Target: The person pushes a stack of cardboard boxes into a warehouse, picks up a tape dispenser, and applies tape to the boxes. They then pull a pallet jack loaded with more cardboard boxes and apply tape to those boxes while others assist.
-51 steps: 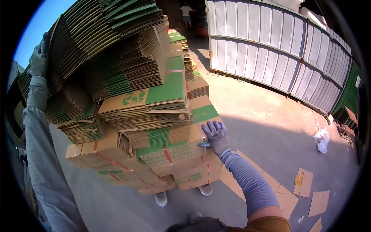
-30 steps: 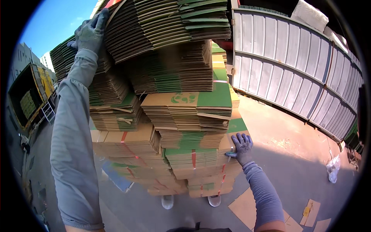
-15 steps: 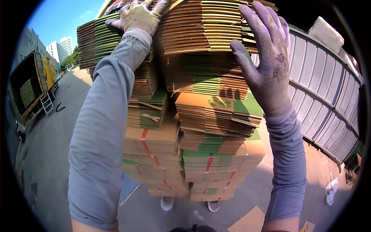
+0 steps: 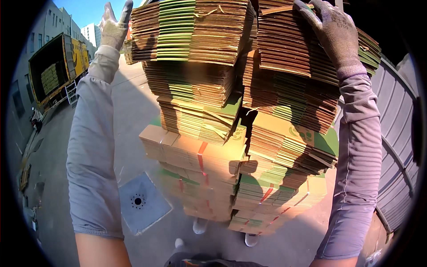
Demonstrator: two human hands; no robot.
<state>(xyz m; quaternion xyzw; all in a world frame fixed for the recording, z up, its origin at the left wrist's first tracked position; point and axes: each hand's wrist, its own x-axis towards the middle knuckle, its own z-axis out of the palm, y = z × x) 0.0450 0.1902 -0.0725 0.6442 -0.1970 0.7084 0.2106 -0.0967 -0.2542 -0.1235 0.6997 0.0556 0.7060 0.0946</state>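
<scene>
Flattened cardboard boxes are piled before me in two tall columns. At the top left lies a brown and green cardboard bundle (image 4: pixel 209 33), and at the top right a second cardboard bundle (image 4: pixel 282 46). My left hand (image 4: pixel 114 27), in a pale work glove, is raised beside the left bundle's outer edge with its fingers apart and nothing in them. On the upper face of the right bundle rests my gloved right hand (image 4: pixel 334 33), its thumb stretched to the left and its other fingertips partly cut off by the picture's edge. A loose cardboard strip (image 4: pixel 279 10) lies by that thumb.
Lower bundles carry red straps (image 4: pixel 201 155). A grey metal fence (image 4: pixel 387 129) runs along the right. A square plate with a round, holed centre (image 4: pixel 144 202) lies on the ground at left. Farther off stands a yellow truck (image 4: pixel 79 55) with its cargo box open.
My left hand has gone from the top of the left bundle to its outer side. My right hand has come down onto the right bundle. The view has swung left, shifting the pile rightward.
</scene>
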